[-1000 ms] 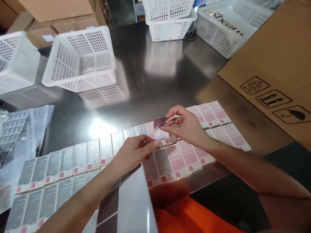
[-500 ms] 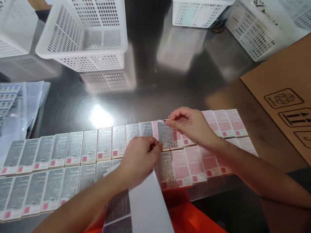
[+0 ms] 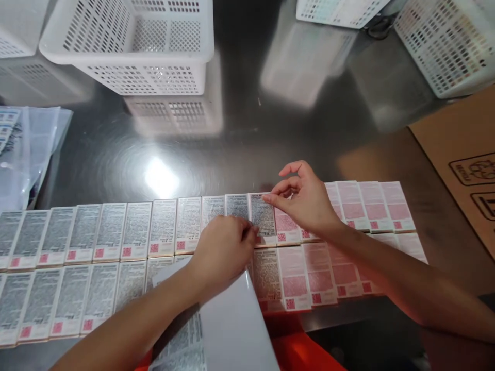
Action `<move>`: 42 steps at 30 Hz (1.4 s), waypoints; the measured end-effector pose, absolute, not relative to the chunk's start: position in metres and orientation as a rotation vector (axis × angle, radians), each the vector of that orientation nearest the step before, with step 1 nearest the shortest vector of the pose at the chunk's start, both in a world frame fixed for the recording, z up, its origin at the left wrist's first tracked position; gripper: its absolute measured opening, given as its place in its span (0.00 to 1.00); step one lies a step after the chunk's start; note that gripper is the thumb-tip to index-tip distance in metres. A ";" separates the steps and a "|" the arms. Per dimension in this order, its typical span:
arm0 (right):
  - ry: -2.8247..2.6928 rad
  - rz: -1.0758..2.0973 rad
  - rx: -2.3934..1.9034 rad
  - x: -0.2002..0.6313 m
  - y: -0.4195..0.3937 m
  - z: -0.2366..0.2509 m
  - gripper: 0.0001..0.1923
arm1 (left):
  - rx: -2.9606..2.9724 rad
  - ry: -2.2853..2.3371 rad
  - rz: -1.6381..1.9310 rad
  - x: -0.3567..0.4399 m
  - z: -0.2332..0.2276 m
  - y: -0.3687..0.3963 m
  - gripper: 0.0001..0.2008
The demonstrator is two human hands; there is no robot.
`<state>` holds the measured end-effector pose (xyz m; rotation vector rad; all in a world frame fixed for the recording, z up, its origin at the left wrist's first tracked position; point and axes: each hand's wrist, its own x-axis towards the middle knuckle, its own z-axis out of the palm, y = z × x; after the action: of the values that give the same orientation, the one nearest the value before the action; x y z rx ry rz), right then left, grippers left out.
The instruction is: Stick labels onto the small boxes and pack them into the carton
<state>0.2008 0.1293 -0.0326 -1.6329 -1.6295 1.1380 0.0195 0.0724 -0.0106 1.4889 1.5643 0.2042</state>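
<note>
Left hand (image 3: 224, 247) curled, right hand (image 3: 305, 198) pinching — fingertips nearly meeting.

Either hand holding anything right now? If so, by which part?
Both hands are on one printed label lying on a box in the back row: right hand fingertips at its top right corner, left hand fingertips at its lower left edge.

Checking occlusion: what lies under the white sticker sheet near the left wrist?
The white glossy sticker sheet overlaps the front-row flat printed boxes and something orange; the covered parts are hidden.
</note>
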 end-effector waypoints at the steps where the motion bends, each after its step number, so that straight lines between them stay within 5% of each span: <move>1: -1.633 1.132 -1.638 0.200 0.130 -0.033 0.25 | 1.486 1.560 0.192 0.019 -0.011 0.074 0.19; 10: -1.620 1.140 -1.652 0.199 0.130 -0.035 0.25 | 1.446 1.495 -0.050 0.016 -0.006 0.088 0.18; 42: -1.688 1.024 -1.708 0.195 0.128 -0.031 0.23 | 1.498 1.548 -0.091 0.019 -0.008 0.093 0.15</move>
<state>0.1946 0.1284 -0.0308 -1.7080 -1.6880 1.0245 0.0186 0.0926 -0.0080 1.4984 1.5479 -0.0913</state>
